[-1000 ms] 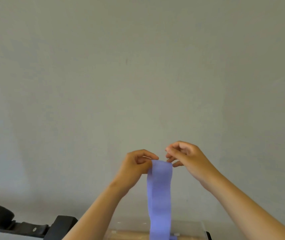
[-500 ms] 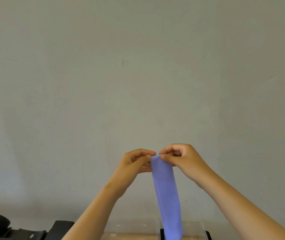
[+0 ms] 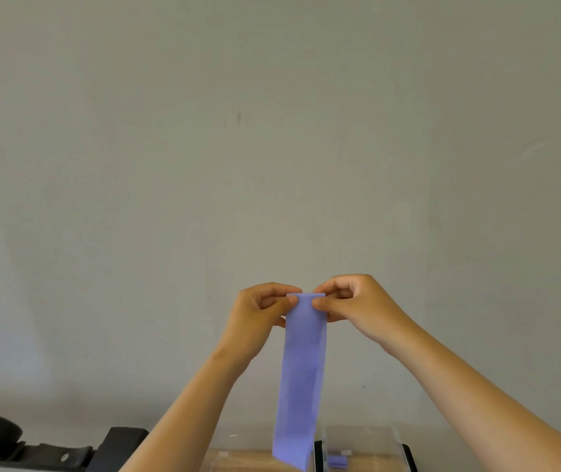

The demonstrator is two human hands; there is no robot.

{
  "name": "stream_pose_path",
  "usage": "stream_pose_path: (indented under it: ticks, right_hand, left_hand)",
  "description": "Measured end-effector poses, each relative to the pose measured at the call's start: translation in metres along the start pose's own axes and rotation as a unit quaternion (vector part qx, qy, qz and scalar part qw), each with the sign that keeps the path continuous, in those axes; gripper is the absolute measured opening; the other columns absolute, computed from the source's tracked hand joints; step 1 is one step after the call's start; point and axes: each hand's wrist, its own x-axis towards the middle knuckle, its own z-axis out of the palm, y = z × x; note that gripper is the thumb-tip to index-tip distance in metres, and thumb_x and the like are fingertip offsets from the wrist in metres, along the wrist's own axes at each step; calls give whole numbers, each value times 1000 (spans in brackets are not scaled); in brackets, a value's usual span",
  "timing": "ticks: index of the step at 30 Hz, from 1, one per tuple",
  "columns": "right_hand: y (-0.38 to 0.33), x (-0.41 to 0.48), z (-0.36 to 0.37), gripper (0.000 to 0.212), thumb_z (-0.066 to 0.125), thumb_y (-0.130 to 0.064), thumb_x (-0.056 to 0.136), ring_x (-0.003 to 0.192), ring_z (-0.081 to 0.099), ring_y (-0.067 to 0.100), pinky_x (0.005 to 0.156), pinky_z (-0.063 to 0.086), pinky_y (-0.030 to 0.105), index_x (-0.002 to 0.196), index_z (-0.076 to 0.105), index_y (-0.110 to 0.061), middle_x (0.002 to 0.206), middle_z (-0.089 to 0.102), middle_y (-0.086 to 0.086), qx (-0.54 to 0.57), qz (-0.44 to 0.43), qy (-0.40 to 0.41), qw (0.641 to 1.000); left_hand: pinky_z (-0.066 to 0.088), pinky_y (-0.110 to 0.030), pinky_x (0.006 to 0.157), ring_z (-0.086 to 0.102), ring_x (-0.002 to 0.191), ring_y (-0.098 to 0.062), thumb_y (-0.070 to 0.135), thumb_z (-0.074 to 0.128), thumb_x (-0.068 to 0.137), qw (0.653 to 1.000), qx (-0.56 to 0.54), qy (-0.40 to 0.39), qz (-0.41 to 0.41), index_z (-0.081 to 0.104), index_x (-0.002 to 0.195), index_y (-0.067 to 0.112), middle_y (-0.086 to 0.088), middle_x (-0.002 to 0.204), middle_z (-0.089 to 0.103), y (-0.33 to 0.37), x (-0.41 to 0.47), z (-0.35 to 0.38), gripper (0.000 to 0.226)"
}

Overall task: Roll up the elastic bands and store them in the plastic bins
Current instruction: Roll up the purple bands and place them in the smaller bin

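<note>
purple elastic band [image 3: 302,376] held up in the air before a plain wall, hanging at full length, its lower end dangling near the left wall of a clear plastic bin [image 3: 374,437] at the bottom of the view. left hand [image 3: 258,318] pinches the top left corner between thumb and curled fingers. right hand [image 3: 360,304] pinches the top right corner the same way, thumb pressed on the near face. top edge looks flat or barely turned over; cannot tell whether a first turn has begun. one small purple roll [image 3: 337,461] lies in the bin, so i judge this band is at the very start of its rolling. risks: the band looks thin and limp, so a first turn made in mid-air may come out loose, or skewed if one hand winds faster than the other, giving a cone instead of a cylinder. stretch in the material could spring the roll open if either pinch eases. the free tail may swing, twist or fold lengthwise and get caught into the roll. it may also brush the bin wall and drag. a slack roll may unwind once dropped in. the bin stands on a wooden surface [image 3: 238,461], with a black object [image 3: 50,453] to the left, kind unclear.
</note>
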Motion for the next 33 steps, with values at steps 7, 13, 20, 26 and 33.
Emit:
stream_pose_path:
  ticks: [7,13,20,26,33]
  right_hand:
    - [-3,0,3,4,70,-5,85,77,73,18,72,57,23,88,72,-7,82,74,10,17,-9,8,1000]
    - [-6,-2,0,6,68,-4,86,77,73,19,70,57,23,90,72,-4,83,74,12,17,-11,6,1000]
    - [-10,-4,-3,6,70,-5,85,73,73,17,68,57,22,90,73,-3,80,75,8,1,-21,4,1000]
    - [-13,-4,-3,8,73,-6,83,72,74,20,64,55,20,89,72,0,79,74,10,7,-17,21,1000]
    - [-15,-6,-2,4,71,-6,85,72,73,22,68,58,24,86,71,-3,81,75,12,14,-24,26,999]
  left_hand:
    - [56,-26,65,70,73,-17,1,62,90,1000,-3,12,10,69,90,2,-11,80,74,6,-3,-4,7]
    - [55,-23,63,68,69,-11,2,64,89,1000,14,13,18,70,89,6,-7,77,74,10,-4,-4,7]
    - [55,-22,63,69,70,-13,0,66,87,1000,8,11,19,71,89,6,-10,77,74,16,-6,-5,8]
    - [54,-22,62,70,70,-15,-1,66,86,1000,-1,14,14,70,90,4,-12,77,74,19,-7,-7,7]
    - [54,-20,64,71,74,-15,0,68,86,1000,-9,5,8,70,97,3,-12,79,74,21,-10,-11,11]
